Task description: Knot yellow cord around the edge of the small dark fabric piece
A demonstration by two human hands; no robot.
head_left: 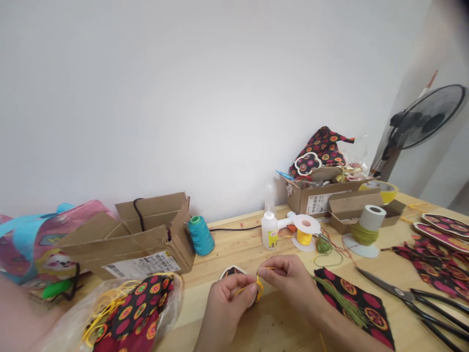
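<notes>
Left fingers [249, 292] and right fingers [268, 272] pinch yellow cord [260, 292] (its bunched part is partly hidden).

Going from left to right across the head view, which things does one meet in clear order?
Open brown cardboard box, teal cone of thread, small yellow thread bundle held by the left hand, white spool of yellow thread, white reel of olive-green cord, stacked dark patterned pieces with pale rims.

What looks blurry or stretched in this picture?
In the head view, a dark smudge blurs the top right corner, a pale shape lower left is too soft to name, the fan looks stretched, and the left hand and right hand look clearer.
</notes>
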